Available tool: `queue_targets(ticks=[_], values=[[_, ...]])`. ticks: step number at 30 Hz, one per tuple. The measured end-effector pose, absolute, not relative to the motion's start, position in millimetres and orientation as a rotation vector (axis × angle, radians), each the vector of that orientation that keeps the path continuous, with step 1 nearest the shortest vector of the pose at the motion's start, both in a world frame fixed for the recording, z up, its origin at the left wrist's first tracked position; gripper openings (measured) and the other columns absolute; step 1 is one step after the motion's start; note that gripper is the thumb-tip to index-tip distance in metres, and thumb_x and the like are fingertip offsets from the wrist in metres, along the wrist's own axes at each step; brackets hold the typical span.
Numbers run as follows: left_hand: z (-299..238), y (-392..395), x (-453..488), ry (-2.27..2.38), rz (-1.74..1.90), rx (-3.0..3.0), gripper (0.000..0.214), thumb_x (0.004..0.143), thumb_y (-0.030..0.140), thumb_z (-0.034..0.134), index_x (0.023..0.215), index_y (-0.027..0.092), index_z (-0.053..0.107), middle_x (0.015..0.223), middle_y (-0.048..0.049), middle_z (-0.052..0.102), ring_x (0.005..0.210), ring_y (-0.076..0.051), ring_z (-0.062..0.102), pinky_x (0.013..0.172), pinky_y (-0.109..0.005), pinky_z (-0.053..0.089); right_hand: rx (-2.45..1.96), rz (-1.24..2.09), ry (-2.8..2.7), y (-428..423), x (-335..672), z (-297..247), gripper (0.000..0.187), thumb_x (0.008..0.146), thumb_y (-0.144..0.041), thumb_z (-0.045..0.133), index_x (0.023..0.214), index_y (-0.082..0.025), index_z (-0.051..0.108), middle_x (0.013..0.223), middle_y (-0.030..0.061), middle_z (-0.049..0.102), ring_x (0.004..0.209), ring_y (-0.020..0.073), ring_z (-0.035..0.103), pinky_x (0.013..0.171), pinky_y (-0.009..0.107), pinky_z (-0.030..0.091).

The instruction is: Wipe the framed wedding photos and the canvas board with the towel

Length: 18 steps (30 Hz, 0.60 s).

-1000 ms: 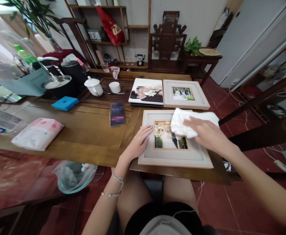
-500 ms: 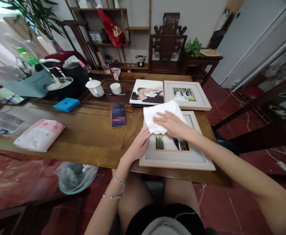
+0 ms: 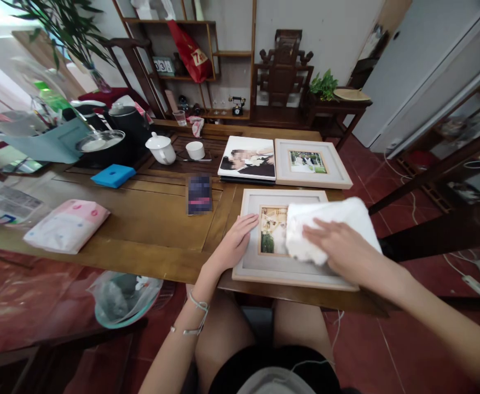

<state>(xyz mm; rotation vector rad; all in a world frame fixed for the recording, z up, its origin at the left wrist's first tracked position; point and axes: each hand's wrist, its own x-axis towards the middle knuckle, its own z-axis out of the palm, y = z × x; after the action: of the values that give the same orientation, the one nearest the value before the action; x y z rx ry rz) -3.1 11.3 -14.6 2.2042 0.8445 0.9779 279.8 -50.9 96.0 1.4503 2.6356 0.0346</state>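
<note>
Picture frame [image 3: 276, 265]: flat on table [image 3: 161, 221].
Left hand [image 3: 237, 239]: open, fingers on frame's left side.
Right hand [image 3: 342, 246]: open, atop white cloth [image 3: 336, 209], across frame's right half.

Near frame [image 3: 275, 230]: left edge is blocked by the left hand [image 3: 236, 239], right half mostly covered by the white cloth [image 3: 309, 219] under the right hand [image 3: 342, 246]. Only a narrow gap is left behind it, bounded by the photo stack [image 3: 250, 158] and second frame [image 3: 281, 158]. More bare tabletop [image 3: 153, 219] is offered to its left, between dark flat item [image 3: 199, 194] and pink-white pack [image 3: 68, 225].
</note>
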Motion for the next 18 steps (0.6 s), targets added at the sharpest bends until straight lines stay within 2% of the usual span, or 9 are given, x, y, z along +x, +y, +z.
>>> queue_targets(ticks=[2,4,6,8,10,14,16,18], values=[[-14,11,-3,0.840,0.977,2.213,0.045,0.099,0.015,0.034,0.140,0.024,0.050,0.147,-0.0099,0.050,0.141,-0.022,0.040,0.120,-0.057,0.023,1.236,-0.173,2.735,-83,263,109,0.077,0.058,0.002,0.047,0.132,-0.013,0.058,0.137,0.0118,0.058,0.129,0.0336,0.050,0.096,0.050,0.049],[-13,11,-3,0.844,0.965,2.221,0.045,0.099,0.015,0.034,0.140,0.024,0.049,0.147,-0.0100,0.050,0.142,-0.022,0.039,0.121,-0.057,0.022,1.119,-0.330,2.815,-104,253,119,0.083,0.057,0.002,0.046,0.137,-0.017,0.054,0.142,0.0081,0.055,0.132,0.0300,0.048,0.100,0.047,0.048],[-12,10,-3,0.853,0.951,2.225,0.045,0.099,0.015,0.033,0.140,0.023,0.049,0.147,-0.0099,0.049,0.142,-0.022,0.038,0.121,-0.057,0.022,1.091,-0.436,2.830,-107,252,120,0.087,0.056,0.003,0.045,0.139,-0.022,0.052,0.144,0.0041,0.053,0.133,0.0256,0.047,0.105,0.044,0.044],[-11,10,-3,0.858,0.943,2.227,0.045,0.099,0.015,0.033,0.139,0.023,0.050,0.147,-0.0098,0.049,0.142,-0.022,0.038,0.121,-0.056,0.023,1.171,-0.449,2.815,-92,257,110,0.085,0.060,0.003,0.045,0.140,-0.023,0.051,0.145,0.0040,0.051,0.134,0.0232,0.047,0.107,0.042,0.043],[-11,11,-3,0.855,0.940,2.231,0.044,0.099,0.015,0.033,0.139,0.022,0.050,0.147,-0.0101,0.049,0.142,-0.021,0.038,0.121,-0.055,0.023,1.324,-0.341,2.816,-65,267,93,0.077,0.067,0.000,0.047,0.142,-0.019,0.048,0.147,0.0089,0.049,0.134,0.0241,0.046,0.108,0.043,0.041],[-12,12,-4,0.862,0.922,2.228,0.045,0.099,0.015,0.033,0.140,0.022,0.050,0.147,-0.0105,0.049,0.142,-0.021,0.039,0.121,-0.055,0.022,1.663,0.159,2.777,-5,288,62,0.067,0.073,-0.010,0.055,0.139,-0.008,0.049,0.150,0.0192,0.042,0.142,0.0325,0.032,0.115,0.053,0.026],[-13,12,-4,0.871,0.921,2.217,0.044,0.099,0.016,0.034,0.139,0.022,0.051,0.147,-0.0098,0.049,0.142,-0.021,0.038,0.121,-0.055,0.022,1.809,0.373,2.703,16,295,57,0.063,0.076,-0.015,0.057,0.138,-0.007,0.050,0.150,0.0211,0.041,0.143,0.0359,0.029,0.115,0.056,0.022],[-14,12,-4,0.873,0.932,2.206,0.044,0.099,0.017,0.034,0.138,0.023,0.051,0.147,-0.0091,0.050,0.142,-0.022,0.039,0.121,-0.055,0.023,1.887,0.443,2.638,26,296,59,0.060,0.079,-0.016,0.055,0.138,-0.007,0.050,0.149,0.0211,0.043,0.142,0.0372,0.030,0.115,0.058,0.023]])
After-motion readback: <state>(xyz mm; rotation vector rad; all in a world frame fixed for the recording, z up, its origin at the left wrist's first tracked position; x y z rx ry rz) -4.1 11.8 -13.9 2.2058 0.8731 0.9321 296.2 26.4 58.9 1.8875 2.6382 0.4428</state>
